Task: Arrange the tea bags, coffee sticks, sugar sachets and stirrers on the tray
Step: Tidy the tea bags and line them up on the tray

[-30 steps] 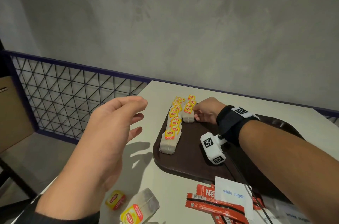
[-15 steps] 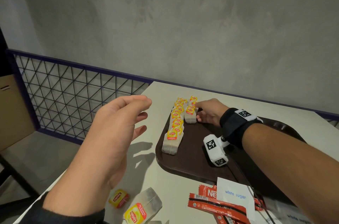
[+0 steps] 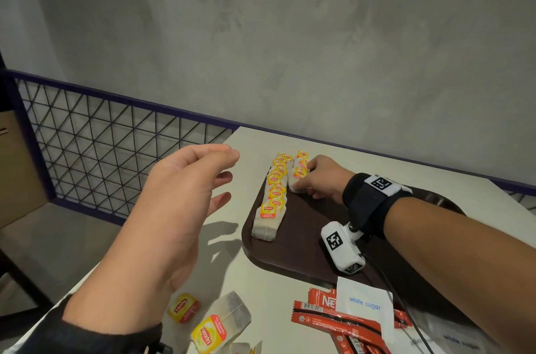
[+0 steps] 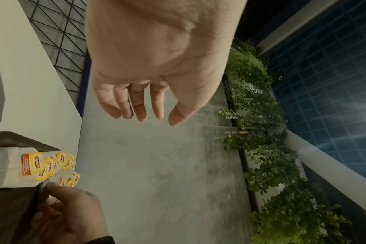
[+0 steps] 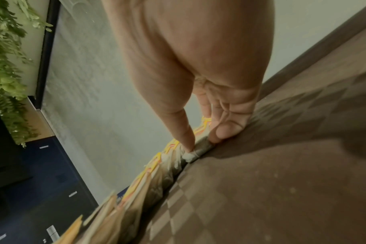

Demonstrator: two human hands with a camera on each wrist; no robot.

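- Our left hand [image 3: 174,208] hovers above the table's left edge, fingers loosely spread, holding nothing.
- Below it, loose tea bags [image 3: 220,324] lie on the table [image 3: 261,290], off the tray.
- On the tray [image 3: 290,255], a long row of tea bags [image 3: 272,200] runs along the left rim; just right of it is a short second row [image 3: 300,173].
- Our right hand [image 3: 322,179] pinches the near end of that short row, thumb on one side and fingers on the other; the wrist view is blurred, so the exact contact is probably the end bag.
- Near right, off the tray: red coffee sticks [image 3: 333,321] with a white sugar sachet [image 3: 365,307] on top. No stirrers visible.
- Risk: squeezing or nudging the short row sideways could topple the bags leaning in the long row, since the two sit just beside each other.
- Risk: the right forearm crosses the tray and could sweep it.
- Versus a second ago: left hand slightly higher and further forward, right hand in the same pinch, rows unchanged.
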